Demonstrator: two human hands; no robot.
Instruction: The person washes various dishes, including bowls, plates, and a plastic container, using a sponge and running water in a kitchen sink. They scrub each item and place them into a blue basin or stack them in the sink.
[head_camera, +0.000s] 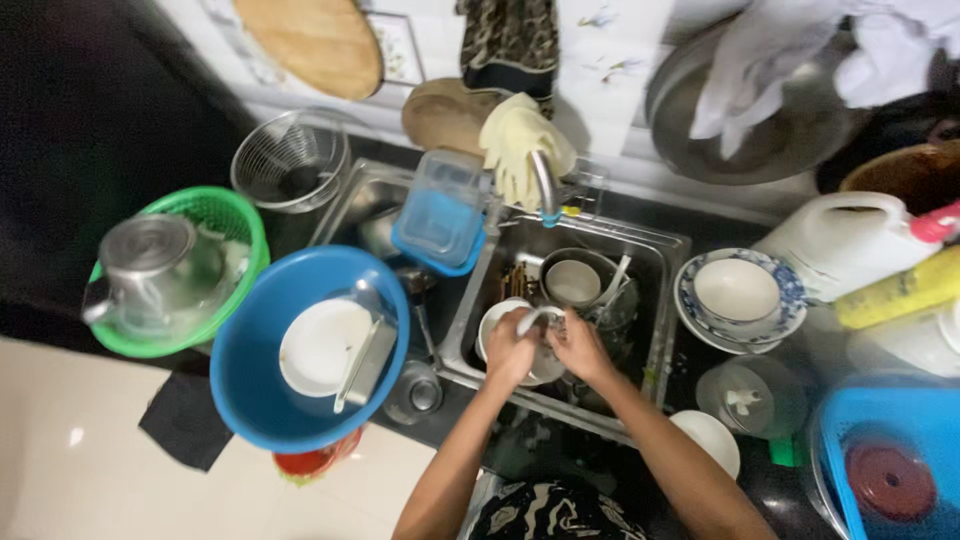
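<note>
Your left hand (508, 352) is closed on the rim of a white bowl (497, 322) over the sink (655, 300). Your right hand (578, 345) grips a white spoon (534, 317) whose handle crosses to the left hand. Just beyond both hands sits a metal pot (574, 280); the tap (546, 190) hangs above it. Left of your left hand lies a blue basin (245, 360) holding a plate (318, 345). Right of your right hand stand stacked bowls (738, 292).
</note>
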